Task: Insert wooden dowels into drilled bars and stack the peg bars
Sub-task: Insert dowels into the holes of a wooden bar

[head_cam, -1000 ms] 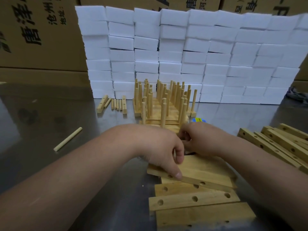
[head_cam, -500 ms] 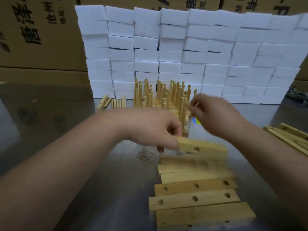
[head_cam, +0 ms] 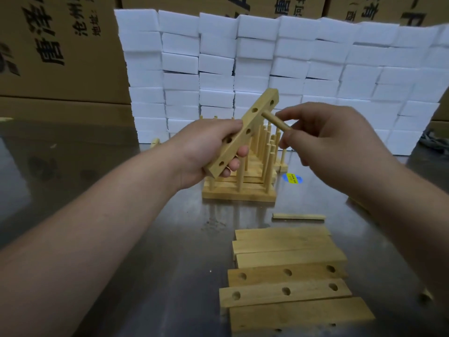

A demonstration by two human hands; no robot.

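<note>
While a stack (head_cam: 239,190) of pegged bars stands finished on the table (head_cam: 121,239), the left hand (head_cam: 206,152) grips a drilled bar (head_cam: 243,132) tilted in mid-air and the right hand (head_cam: 328,137) pinches a dowel (head_cam: 275,122) at one of its holes. No peg looks seated yet; several empty bars (head_cam: 286,273) lie nearer, so much work appears left.

Left half of grey metal bench (head_cam: 80,166) open; upright wooden peg-bar stack (head_cam: 240,183) blocks centre, flat drilled bars (head_cam: 286,273) near front, white foam-block wall (head_cam: 279,69) closes the back.
</note>
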